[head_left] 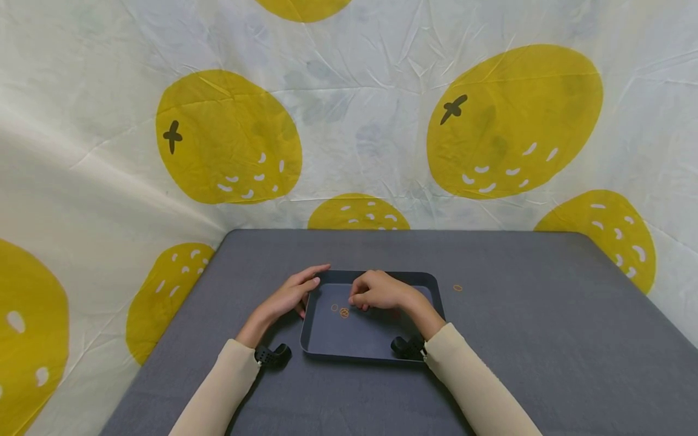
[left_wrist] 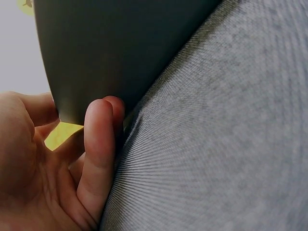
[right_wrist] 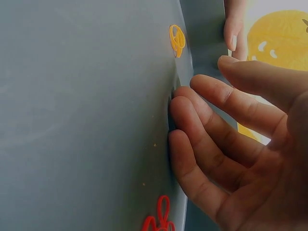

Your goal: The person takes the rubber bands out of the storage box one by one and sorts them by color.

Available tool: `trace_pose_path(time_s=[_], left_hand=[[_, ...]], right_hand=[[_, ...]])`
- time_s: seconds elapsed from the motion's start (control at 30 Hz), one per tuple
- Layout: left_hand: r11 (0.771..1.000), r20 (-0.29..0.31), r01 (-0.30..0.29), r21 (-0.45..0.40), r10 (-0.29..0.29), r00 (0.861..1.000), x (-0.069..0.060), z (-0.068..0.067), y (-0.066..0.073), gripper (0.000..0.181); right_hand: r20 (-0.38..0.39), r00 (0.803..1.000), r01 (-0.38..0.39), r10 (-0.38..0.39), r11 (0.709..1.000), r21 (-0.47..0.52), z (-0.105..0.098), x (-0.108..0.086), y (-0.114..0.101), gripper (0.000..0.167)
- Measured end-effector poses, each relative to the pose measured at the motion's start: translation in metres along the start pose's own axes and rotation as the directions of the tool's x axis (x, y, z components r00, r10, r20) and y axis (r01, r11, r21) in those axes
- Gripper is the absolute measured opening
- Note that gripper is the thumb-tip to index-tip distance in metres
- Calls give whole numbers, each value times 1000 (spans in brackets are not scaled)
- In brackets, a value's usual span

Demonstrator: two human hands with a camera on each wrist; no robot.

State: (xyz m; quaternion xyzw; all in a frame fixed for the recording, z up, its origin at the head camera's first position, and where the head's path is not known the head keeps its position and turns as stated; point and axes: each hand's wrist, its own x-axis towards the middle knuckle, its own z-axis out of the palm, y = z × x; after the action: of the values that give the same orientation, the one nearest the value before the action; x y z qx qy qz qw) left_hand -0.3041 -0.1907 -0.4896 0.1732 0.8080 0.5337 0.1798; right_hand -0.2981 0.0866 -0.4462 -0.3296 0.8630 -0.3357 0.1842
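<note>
A dark shallow tray (head_left: 360, 358) lies on the table. At its far left corner my left hand (head_left: 289, 297) holds the rim, thumb over the edge and the other fingers along the outer wall. Over the tray's middle is my right hand (head_left: 378, 290), fingers bent loosely with their tips at the tray floor. The right wrist view shows the thumb apart from the fingers and nothing visible between them. Orange rubber bands (head_left: 344, 313) lie in the tray left of that hand. Red rubber bands (right_wrist: 163, 222) lie on the tray floor close to the little finger.
One orange rubber band (head_left: 458, 288) lies on the grey table cloth (head_left: 512, 327), right of the tray. A pale curtain (head_left: 371, 133) with yellow fruit prints hangs behind the table and along its left side. Both wrists wear black camera mounts (head_left: 272, 356).
</note>
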Motion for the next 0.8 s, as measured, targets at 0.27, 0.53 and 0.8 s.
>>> trace_pose_path(time_s=[0.27, 0.53, 0.8], left_hand=[[1000, 0, 8, 1, -8, 1000, 0, -1, -1, 45], [1000, -1, 0, 4, 0, 1000, -1, -1, -1, 45], [1000, 1, -4, 3, 4, 1000, 0, -1, -2, 46]], right_hand=[[4, 1000, -2, 2, 1000, -5, 0, 0, 1, 18], [12, 1000, -11, 11, 1000, 3, 0, 1, 0, 19], [3, 1000, -14, 14, 1000, -4, 0, 2, 1, 18]])
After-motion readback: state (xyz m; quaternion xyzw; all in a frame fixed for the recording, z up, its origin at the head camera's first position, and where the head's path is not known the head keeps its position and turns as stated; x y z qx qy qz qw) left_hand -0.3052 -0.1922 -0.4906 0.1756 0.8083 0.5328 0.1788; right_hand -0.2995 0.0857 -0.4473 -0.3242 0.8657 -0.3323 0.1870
